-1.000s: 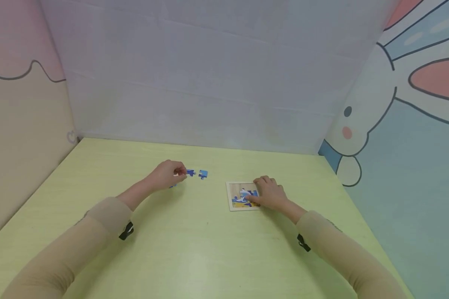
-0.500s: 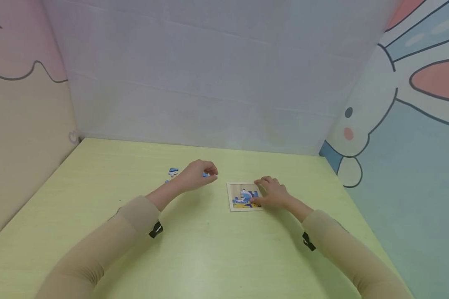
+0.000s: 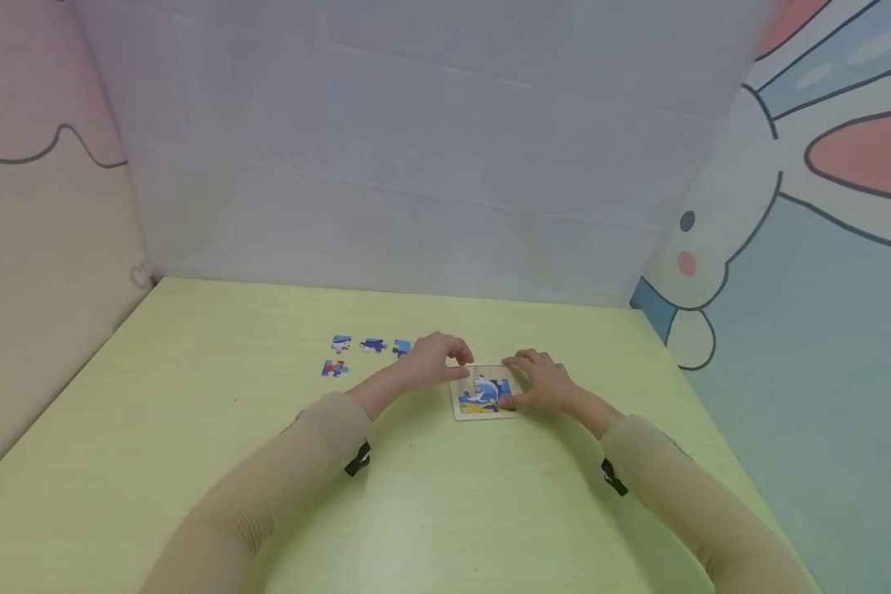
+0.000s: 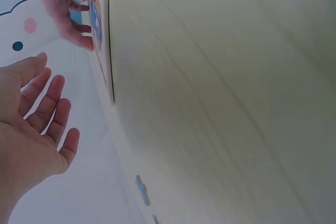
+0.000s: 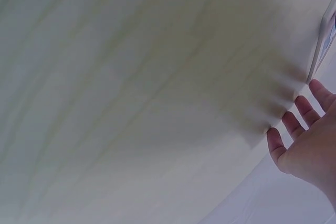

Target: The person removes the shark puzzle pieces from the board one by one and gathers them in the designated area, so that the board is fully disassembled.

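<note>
A small square puzzle board [image 3: 456,401] with a pale rim lies on the table. Fitted pieces [image 3: 483,391] inside show a blue-and-white dolphin over yellow; bare wood shows along its upper part. My left hand [image 3: 432,363] hovers at the board's upper left corner. In the left wrist view its fingers are loosely bent, and I see nothing between them. My right hand [image 3: 545,386] rests at the board's right side, thumb over the pieces and fingers spread at the far right edge. The right wrist view has these fingertips [image 5: 275,139] touching the table beside the rim.
Loose jigsaw pieces lie left of the board: a blue-and-white one [image 3: 341,343], a dark blue one [image 3: 373,345], a light blue one [image 3: 402,347] partly behind my left hand, and a red-and-blue one [image 3: 334,368]. A pale wall [image 3: 386,206] rises behind the table.
My left hand has moved right, from over the loose pieces to the board's upper left corner, uncovering several of them. The right hand has stayed at the board.
</note>
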Tool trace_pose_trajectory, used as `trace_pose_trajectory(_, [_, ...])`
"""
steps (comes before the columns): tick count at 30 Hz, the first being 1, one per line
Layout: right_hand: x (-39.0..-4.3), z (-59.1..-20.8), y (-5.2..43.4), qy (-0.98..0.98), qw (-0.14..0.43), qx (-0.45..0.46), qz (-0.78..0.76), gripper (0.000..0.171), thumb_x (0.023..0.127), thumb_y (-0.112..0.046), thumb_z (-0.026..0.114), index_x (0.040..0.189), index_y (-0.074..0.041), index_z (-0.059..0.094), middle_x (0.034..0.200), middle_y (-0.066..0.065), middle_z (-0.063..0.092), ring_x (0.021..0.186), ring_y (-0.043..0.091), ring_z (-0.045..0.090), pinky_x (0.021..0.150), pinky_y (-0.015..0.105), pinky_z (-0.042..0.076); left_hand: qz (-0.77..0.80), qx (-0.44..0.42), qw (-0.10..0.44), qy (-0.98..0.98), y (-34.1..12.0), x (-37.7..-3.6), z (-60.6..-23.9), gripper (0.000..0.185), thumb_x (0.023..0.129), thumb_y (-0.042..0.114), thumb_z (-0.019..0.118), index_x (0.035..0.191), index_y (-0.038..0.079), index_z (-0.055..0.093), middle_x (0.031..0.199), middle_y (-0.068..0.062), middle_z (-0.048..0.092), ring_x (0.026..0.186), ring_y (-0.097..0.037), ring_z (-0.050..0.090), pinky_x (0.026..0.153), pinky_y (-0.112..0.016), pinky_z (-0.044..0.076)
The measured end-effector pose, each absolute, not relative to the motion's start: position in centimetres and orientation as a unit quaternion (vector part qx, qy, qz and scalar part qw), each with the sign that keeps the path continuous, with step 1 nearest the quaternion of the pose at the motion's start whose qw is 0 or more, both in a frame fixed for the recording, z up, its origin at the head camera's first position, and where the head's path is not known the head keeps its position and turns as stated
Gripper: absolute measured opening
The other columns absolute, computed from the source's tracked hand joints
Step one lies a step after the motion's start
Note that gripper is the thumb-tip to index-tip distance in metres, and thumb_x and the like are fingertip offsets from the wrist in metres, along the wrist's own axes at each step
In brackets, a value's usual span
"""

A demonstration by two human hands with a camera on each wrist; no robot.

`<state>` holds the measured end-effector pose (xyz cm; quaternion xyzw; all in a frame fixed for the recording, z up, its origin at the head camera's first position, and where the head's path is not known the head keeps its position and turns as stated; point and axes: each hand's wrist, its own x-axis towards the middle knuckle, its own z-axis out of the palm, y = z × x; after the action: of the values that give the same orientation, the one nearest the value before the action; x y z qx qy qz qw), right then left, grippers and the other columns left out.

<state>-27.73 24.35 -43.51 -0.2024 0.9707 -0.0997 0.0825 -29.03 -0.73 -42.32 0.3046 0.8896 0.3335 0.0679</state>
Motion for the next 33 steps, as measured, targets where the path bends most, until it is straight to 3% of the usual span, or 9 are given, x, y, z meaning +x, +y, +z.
trace_pose_trajectory(6, [-27.7, -43.7, 24.2, 0.972, 0.075, -0.196, -0.103, 0.082, 0.073, -0.063, 0.068, 0.138, -0.016, 0.047, 0.142, 0.015, 0.040, 0.129, 0.038, 0.035, 0.096, 0.065, 0.030, 0.287, 0.304, 0.096, 0.903, 0.7, -30.0, -43.7, 0.026, 0.089, 0.023, 0.064, 0.115, 0.017, 0.065, 0.110, 0.002, 0.064, 0.110, -0.019, 0.051, 0.098, -0.048, 0.031])
trace_pose_trajectory(23, [-27.5, -44.4, 23.8, 0.978, 0.055, -0.187, -0.079, 0.087, 0.070, -0.068, 0.067, 0.136, -0.015, 0.047, 0.141, 0.014, 0.041, 0.128, 0.039, 0.036, 0.094, 0.064, 0.032, 0.251, 0.334, 0.140, 0.898, 2.0, -31.4, -44.8, 0.032, 0.087, 0.020, 0.068, 0.119, 0.020, 0.064, 0.111, 0.003, 0.061, 0.105, -0.014, 0.050, 0.096, -0.033, 0.039])
trace_pose_trajectory(33, [-27.4, -43.9, 23.3, 0.980, 0.061, -0.178, -0.070, 0.087, 0.070, -0.067, 0.068, 0.136, -0.015, 0.047, 0.139, 0.013, 0.042, 0.126, 0.037, 0.038, 0.094, 0.063, 0.033, 0.210, 0.349, 0.126, 0.904, 2.2, -32.0, -45.1, 0.031, 0.087, 0.027, 0.067, 0.118, 0.023, 0.066, 0.107, 0.006, 0.059, 0.102, -0.013, 0.047, 0.096, -0.036, 0.035])
